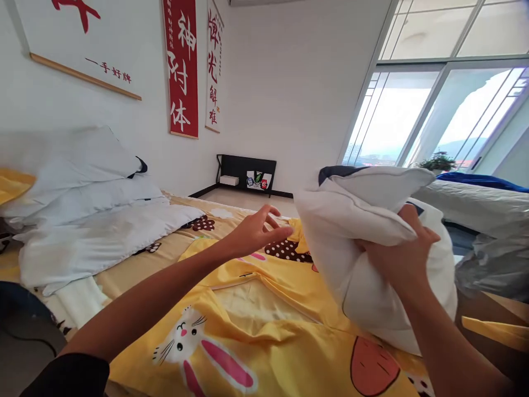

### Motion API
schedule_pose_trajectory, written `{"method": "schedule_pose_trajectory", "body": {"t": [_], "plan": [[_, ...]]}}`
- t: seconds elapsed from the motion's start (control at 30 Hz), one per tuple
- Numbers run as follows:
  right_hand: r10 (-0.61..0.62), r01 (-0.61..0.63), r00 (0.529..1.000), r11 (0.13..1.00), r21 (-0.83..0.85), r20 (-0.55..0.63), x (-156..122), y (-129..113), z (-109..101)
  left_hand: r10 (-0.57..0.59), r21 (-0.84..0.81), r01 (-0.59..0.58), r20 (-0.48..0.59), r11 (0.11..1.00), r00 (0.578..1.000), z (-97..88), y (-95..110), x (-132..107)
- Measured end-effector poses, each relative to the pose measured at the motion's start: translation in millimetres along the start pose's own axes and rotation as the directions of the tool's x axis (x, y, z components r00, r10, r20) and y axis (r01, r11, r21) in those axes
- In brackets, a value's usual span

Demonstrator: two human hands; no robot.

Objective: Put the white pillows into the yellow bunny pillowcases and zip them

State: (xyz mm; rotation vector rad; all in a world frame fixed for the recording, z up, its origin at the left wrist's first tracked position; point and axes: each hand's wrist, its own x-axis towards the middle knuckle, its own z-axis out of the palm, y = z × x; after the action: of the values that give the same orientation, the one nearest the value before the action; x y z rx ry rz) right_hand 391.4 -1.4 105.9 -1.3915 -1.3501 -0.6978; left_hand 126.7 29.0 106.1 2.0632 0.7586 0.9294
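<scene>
Right hand (pixel 403 253) clutching a bunched white fabric pillow (pixel 330 242)! Left hand (pixel 261 229) hovers empty, fingers loosely spread, yellow rabbit-print cloth (pixel 301 353) below. Looks like pillow-handling; a two-handed grip calls for reaching right.

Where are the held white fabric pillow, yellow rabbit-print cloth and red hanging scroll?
Held white fabric pillow (pixel 345 270), head view: left side.
Yellow rabbit-print cloth (pixel 297 353), head view: plain front area.
Red hanging scroll (pixel 182 69), head view: middle.
</scene>
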Motion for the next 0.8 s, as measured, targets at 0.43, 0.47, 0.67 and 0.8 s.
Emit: {"method": "schedule_pose_trajectory", "body": {"t": [0.43,0.47,0.67,0.8], "plan": [[-0.242,0.219,0.955,0.965,0.143,0.172,-46.5,-13.7,17.9,0.366,0.505,-0.429,0.225,0.749,0.903,14.9,37.3,38.6],[-0.247,0.219,0.952,0.963,0.160,0.180,-46.9,-12.1,18.1,0.348,0.540,-0.384,0.174,0.749,0.921,19.0,36.4,39.0],[-0.044,0.028,0.994,0.988,0.151,0.103,-35.9,1.6,32.2,0.414,0.751,-0.230,-0.064,0.620,0.908,62.4,34.7,64.7],[0.001,-0.030,0.981,0.989,0.145,0.192,-23.0,9.2,43.1,0.462,0.755,-0.315,0.019,0.574,0.887,62.8,36.9,72.2]]}}
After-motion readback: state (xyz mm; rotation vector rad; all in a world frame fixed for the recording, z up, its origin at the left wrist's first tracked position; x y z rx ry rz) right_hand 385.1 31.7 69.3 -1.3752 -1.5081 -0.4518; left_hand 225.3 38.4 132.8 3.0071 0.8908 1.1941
